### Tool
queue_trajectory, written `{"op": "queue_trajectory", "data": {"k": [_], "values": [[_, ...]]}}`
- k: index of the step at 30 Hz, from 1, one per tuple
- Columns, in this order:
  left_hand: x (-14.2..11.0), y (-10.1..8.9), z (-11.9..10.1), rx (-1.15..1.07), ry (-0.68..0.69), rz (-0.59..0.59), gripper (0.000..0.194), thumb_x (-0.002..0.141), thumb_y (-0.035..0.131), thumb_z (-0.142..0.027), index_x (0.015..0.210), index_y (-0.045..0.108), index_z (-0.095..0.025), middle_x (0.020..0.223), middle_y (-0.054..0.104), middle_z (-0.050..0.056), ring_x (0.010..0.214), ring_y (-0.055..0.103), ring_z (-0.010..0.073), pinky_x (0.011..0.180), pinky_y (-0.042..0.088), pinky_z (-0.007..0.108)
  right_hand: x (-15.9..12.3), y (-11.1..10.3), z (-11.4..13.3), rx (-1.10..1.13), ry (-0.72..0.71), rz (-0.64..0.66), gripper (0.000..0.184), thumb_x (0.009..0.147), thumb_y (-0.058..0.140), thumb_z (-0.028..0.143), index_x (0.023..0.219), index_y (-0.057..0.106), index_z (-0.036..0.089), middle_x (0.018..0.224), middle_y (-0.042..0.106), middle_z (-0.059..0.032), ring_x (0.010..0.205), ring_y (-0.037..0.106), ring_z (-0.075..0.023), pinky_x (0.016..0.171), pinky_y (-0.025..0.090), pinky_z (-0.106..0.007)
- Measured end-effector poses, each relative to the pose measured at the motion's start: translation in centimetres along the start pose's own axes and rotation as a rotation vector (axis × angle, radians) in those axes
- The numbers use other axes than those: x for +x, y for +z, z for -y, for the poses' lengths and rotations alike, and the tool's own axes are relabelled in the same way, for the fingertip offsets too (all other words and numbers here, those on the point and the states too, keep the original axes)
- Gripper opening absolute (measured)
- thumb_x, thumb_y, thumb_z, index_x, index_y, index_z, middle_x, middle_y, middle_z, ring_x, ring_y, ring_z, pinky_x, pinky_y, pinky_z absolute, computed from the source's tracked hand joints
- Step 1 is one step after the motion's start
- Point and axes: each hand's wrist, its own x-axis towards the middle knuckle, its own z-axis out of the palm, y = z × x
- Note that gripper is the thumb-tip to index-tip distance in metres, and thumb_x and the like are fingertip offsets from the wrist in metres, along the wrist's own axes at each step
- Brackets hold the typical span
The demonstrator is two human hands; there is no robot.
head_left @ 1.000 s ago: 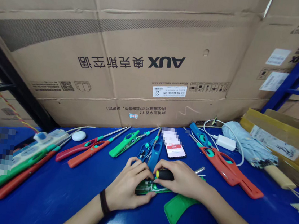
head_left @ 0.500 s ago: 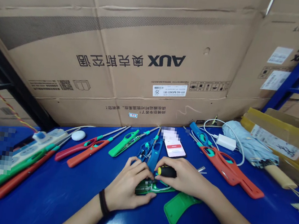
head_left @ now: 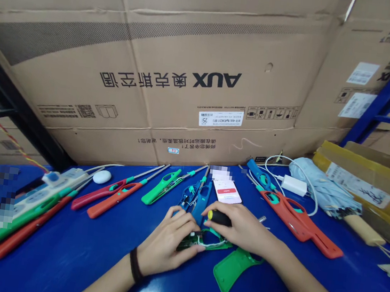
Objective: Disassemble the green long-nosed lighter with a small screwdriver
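My left hand (head_left: 171,242) is closed around an opened green gas lighter (head_left: 216,246), its inner parts and a white wire showing. In my right hand (head_left: 242,227) is a screwdriver (head_left: 220,218) with a black and yellow handle, held above the lighter; its tip cannot be made out. A loose green half-shell (head_left: 231,269) lies just to the right of the lighter, under my right wrist. Directly beyond my hands are opened blue lighter parts (head_left: 201,199).
A phone (head_left: 227,190) lies behind my right hand. Green (head_left: 161,187), orange (head_left: 113,202) and red lighters (head_left: 98,195) lie left; orange lighters (head_left: 306,221) lie right. A power strip (head_left: 63,179), umbrella (head_left: 325,188) and charger (head_left: 294,185) flank them. A large carton (head_left: 180,35) stands behind.
My right hand has shifted slightly with the screwdriver, away from the lighter's inside. The lighter has turned a little in my left hand, and more of its white wire shows.
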Motion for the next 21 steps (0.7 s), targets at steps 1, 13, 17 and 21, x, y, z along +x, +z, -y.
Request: {"op": "queue_trajectory", "data": {"k": [1, 13, 17, 21], "values": [[0.0, 0.0, 0.1, 0.009, -0.001, -0.009, 0.017, 0.09, 0.054, -0.035, 0.097, 0.055, -0.02, 0.091, 0.061, 0.002, 0.085, 0.054, 0.0175, 0.091, 0.035, 0.038, 0.0, -0.1, -0.1, 0.001, 0.004, -0.026, 0.018, 0.087, 0.061, 0.029, 0.105, 0.06, 0.026, 0.099, 0.07, 0.0008, 0.09, 0.064, -0.0179, 0.078, 0.045, -0.027], [0.0, 0.0, 0.3, 0.028, -0.005, -0.114, 0.018, 0.097, 0.041, -0.026, 0.094, 0.057, -0.019, 0.088, 0.063, 0.002, 0.079, 0.054, 0.0154, 0.088, 0.037, 0.035, 0.0, -1.3, 0.2, 0.003, 0.048, -0.098, 0.014, 0.092, 0.053, 0.029, 0.101, 0.058, 0.022, 0.093, 0.068, -0.0025, 0.082, 0.063, -0.0173, 0.073, 0.046, -0.027], [0.1, -0.2, 0.2, -0.002, -0.041, -0.112, 0.02, 0.097, 0.039, -0.026, 0.098, 0.058, -0.019, 0.089, 0.064, 0.003, 0.08, 0.054, 0.016, 0.087, 0.038, 0.035, 0.0, -1.5, -0.1, -0.001, 0.063, -0.104, 0.012, 0.092, 0.052, 0.029, 0.101, 0.057, 0.022, 0.097, 0.067, -0.0035, 0.086, 0.062, -0.0186, 0.074, 0.045, -0.029], [0.1, -0.2, 0.1, -0.001, -0.065, -0.043, 0.02, 0.097, 0.04, -0.026, 0.1, 0.058, -0.02, 0.094, 0.063, 0.004, 0.085, 0.053, 0.0175, 0.086, 0.038, 0.036, 0.0, -1.3, -0.2, -0.025, 0.077, -0.083, 0.013, 0.092, 0.051, 0.029, 0.102, 0.055, 0.023, 0.102, 0.066, -0.0039, 0.091, 0.062, -0.0207, 0.077, 0.045, -0.031]]}}
